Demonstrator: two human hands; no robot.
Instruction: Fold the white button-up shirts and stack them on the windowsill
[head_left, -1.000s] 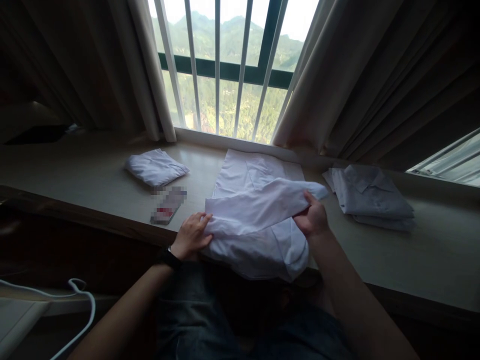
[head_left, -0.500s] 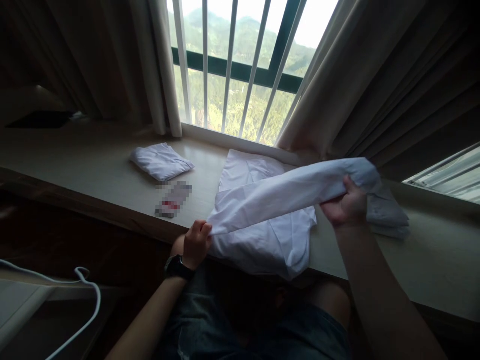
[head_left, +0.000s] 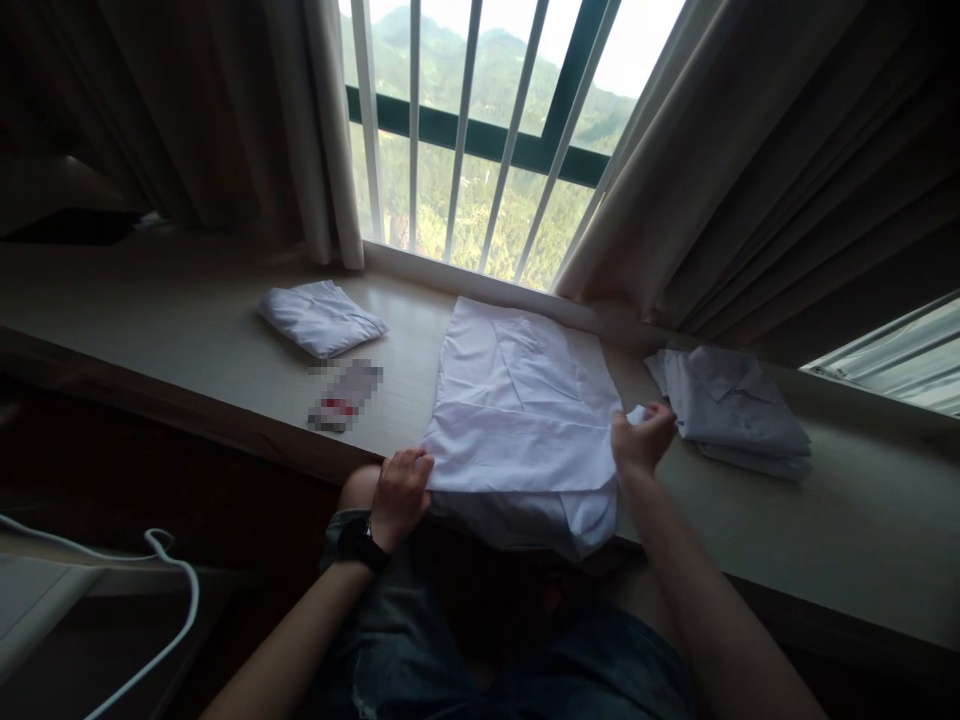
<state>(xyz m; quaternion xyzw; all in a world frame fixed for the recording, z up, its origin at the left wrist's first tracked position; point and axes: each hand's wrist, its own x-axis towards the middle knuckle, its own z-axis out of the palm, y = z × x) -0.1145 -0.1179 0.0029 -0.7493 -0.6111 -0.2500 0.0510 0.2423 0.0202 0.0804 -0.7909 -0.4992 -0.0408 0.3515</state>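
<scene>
Dim room, lit from a barred window [head_left: 472, 140] at the top centre of the frame, with dark curtains [head_left: 735, 160] to either side. Below, on a pale counter [head_left: 862, 530], a white shirt [head_left: 525, 360] at mid-frame, with its near end over the counter's front edge. Long axis from just under the window toward the bottom of the frame, leaning slightly right; no telling the collar end apart. Across its lower half, a sleeve-like band of cloth [head_left: 517, 450], nearly level, long axis side to side between both hands, equally close to each. Left hand [head_left: 401, 495] at the band's left end, with curled fingers, seemingly pinching the edge. Right hand [head_left: 643, 440] at the opposite end, pinching a small tip of cloth pointing rightward. Near it, at right, folded white garments [head_left: 742, 415]; at left, a smaller white bundle [head_left: 322, 318] and a pixelated flat object [head_left: 346, 395].
</scene>
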